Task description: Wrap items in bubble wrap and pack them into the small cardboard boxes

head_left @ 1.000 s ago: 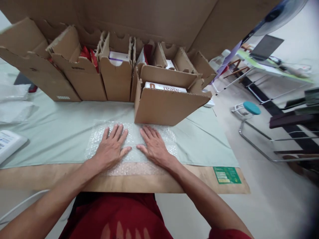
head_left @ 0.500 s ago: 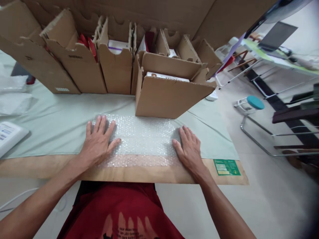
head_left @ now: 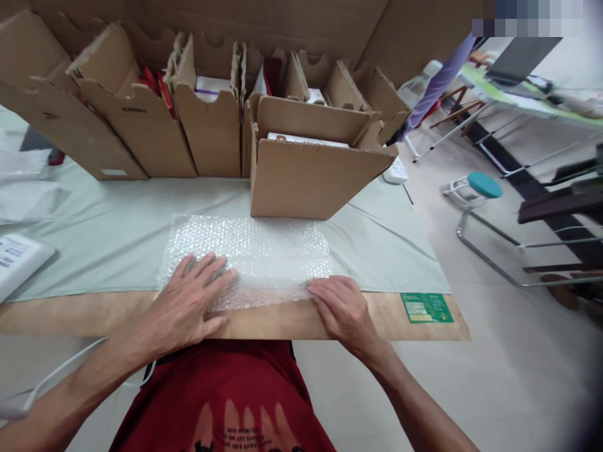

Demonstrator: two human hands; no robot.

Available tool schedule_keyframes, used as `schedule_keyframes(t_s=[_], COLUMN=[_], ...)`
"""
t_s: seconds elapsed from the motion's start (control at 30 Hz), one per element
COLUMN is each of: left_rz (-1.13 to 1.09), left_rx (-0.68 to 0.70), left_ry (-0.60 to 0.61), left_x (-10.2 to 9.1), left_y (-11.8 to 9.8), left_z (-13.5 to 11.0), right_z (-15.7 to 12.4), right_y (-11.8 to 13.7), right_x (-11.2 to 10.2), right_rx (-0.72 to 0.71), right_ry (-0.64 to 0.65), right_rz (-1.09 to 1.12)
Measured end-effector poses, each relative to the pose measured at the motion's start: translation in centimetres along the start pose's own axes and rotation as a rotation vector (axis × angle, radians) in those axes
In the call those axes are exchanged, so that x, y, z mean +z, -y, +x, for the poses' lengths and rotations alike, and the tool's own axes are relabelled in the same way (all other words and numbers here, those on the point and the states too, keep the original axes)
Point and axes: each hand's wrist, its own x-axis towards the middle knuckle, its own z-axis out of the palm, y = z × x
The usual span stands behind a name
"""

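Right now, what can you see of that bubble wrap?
The bubble wrap is a clear, glossy, roughly rectangular sheet, apparently plastic, covered in small bubbles. It lies spread mostly over the pale green cloth, its near strip over bare wood. The left hand rests on its near left part; the right hand touches its near right corner.

This looks like a packing corner in a workroom: open cardboard bins (head_left: 214,141) stand along the back of a tabletop (head_left: 70,319) spread with a pale green cloth (head_left: 108,220), small boxes (head_left: 214,85) and red packets (head_left: 155,85) showing in some of them, and a sheet of bubble wrap (head_left: 245,245) lies flat in front. More clear wrap (head_left: 23,198) sits at the left. Beyond are a teal-topped stool (head_left: 485,185) and a folding table (head_left: 480,80) with what is probably a laptop (head_left: 522,59), though that corner is partly blurred over.
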Motion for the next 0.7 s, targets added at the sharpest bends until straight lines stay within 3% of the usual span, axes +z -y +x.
schedule_keyframes(t_s=[0.13,0.27,0.4,0.53,0.7], left_rz=[-0.115,-0.36,-0.466,-0.512,-0.514], left_rx=[-0.088,-0.359,-0.639,-0.799,-0.898], left_ry=[-0.039,-0.05,-0.056,-0.099,-0.108], left_x=[-1.8,-3.8,-4.3,-3.5,-3.2], left_y=[2.2,3.5,3.7,4.3,5.0], left_z=[-1.8,-2.5,-2.0,-1.6,-0.4], right_z=[1.0,0.5,-0.1,0.7,2.3], right_y=[-0.1,-1.3,-3.0,-4.3,-5.1], right_x=[-3.4,-5.1,-4.2,-2.9,-1.3], right_rx=[0.048,0.209,0.437,0.62,0.81], right_ry=[0.033,0.142,0.22,0.138,0.016], right_rz=[0.154,0.21,0.361,0.505,0.58])
